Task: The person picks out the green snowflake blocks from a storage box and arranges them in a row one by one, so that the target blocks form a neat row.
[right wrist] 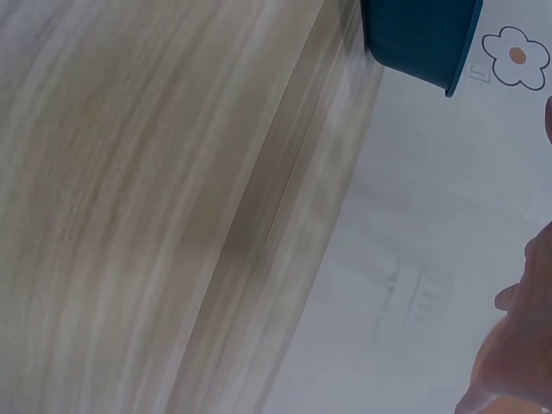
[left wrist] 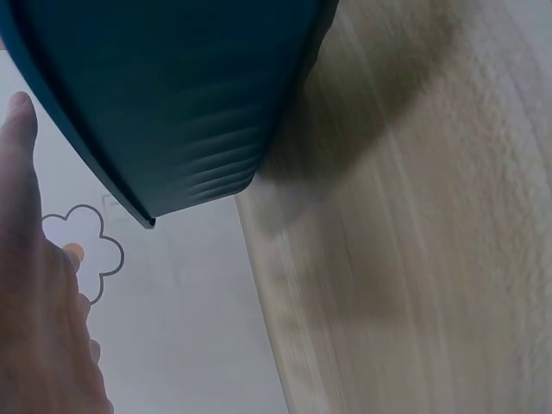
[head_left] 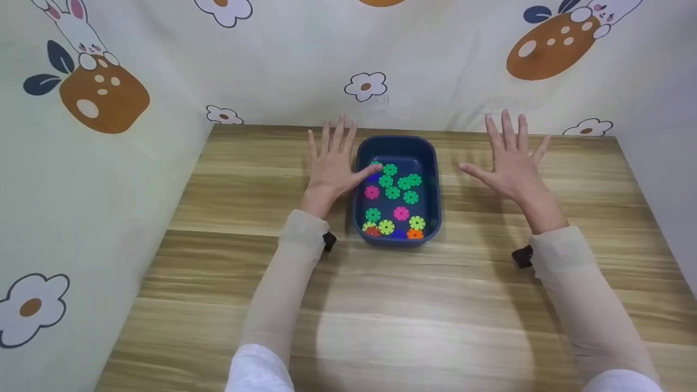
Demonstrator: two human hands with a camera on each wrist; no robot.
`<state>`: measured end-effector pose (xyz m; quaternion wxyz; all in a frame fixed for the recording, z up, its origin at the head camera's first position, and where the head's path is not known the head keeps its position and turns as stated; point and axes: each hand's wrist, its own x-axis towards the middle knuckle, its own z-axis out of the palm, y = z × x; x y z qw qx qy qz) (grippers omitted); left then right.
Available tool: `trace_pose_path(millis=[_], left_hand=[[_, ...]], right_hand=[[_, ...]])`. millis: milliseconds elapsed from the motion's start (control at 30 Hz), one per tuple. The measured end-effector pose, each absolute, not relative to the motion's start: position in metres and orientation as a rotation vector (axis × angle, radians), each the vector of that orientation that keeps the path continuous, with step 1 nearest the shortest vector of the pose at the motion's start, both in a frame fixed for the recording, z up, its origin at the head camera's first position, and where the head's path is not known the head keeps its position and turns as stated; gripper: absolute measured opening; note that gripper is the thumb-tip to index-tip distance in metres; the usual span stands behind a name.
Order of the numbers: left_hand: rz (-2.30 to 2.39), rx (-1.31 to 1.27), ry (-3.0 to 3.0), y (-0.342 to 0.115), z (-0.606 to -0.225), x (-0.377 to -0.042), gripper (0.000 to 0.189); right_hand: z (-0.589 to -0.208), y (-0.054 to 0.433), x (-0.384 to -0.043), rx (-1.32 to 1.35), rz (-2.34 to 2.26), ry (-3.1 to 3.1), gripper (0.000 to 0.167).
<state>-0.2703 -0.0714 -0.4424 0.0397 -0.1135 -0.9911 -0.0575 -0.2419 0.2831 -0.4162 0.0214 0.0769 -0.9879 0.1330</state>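
A dark blue plastic bin (head_left: 397,239) stands on the table, holding several small notched discs: green ones (head_left: 392,193), pink ones (head_left: 401,213), yellow ones (head_left: 386,227) and an orange one (head_left: 415,234). My left hand (head_left: 331,173) is spread wide at the bin's left side, its thumb reaching over the rim; whether it touches cannot be told. In the left wrist view the bin's side wall (left wrist: 172,103) looms beside that hand (left wrist: 43,319). My right hand (head_left: 514,169), fingers spread, hovers to the right of the bin, apart from it and holding nothing.
The wood-grain table (head_left: 435,316) meets a wall (head_left: 294,65) at the back, covered with flower and rabbit prints. More wall surfaces stand at the left (head_left: 65,201) and right (head_left: 653,179). A small black device (head_left: 524,256) sits at the right wrist.
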Motion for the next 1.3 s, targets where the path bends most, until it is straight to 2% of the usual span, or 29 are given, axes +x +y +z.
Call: trace_pose_path(millis=[1300], left_hand=[[-0.461, -0.394, -2.989, -0.077, -0.446, -0.243, 0.101]], right_hand=[[-0.438, 0.258, -0.241, 0.325, 0.749, -2.899, 0.105]])
